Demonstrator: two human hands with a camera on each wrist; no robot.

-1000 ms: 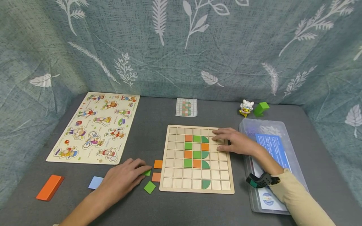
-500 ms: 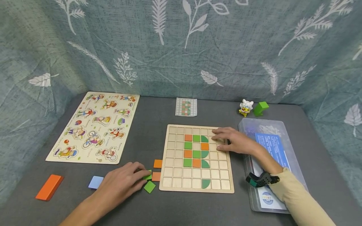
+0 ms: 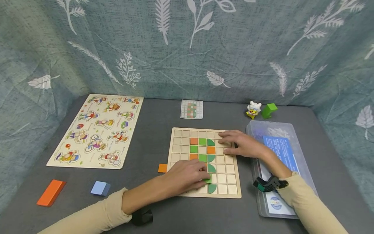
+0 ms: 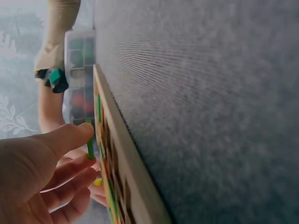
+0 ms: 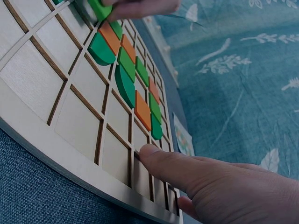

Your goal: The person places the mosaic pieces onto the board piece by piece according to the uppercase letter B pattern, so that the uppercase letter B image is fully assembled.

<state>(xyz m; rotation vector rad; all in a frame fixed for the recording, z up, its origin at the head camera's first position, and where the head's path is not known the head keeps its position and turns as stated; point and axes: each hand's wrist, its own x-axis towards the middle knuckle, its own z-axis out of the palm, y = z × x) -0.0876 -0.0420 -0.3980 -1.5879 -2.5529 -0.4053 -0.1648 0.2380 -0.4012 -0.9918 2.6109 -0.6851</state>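
Head view, lower middle of the wooden grid board [image 3: 233,194]: left hand [image 3: 187,177] laid across the bottom rows, thumb and fingertips pinching a green square tile [image 3: 208,179]. Seen edge-on from the left wrist as a thin green strip [image 4: 90,142] clamped under the thumb, standing steeply against the board rather than flat. Sits just above the green half-round piece [image 3: 212,188] and just below the block of orange and green tiles already seated.

Right hand [image 3: 242,144] pressed flat on the board's upper right corner, fingers straight and holding nothing, pinning the board to the grey table.

Likely trouble, judged from this:
- Tilted as it is, could catch a corner on the raised dividers and wedge half in, half out of a cell.
- Could land one cell off; knuckles hide most of the target row from above, so hard to check against the pattern card [image 3: 191,109] lying well beyond the board.
- Could knock the half-round piece or nudge a seated orange tile, since the fingertips work right beside both.
- Could slip from so light a pinch and skitter across the grid.
- Could shove the whole board toward the clear plastic box [image 3: 251,128] if the pressing hand lifts while the other pushes down.

Off the board and well clear of all this: one loose orange tile [image 3: 162,168] by the left edge, a blue block [image 3: 100,188], a long orange block [image 3: 51,193].
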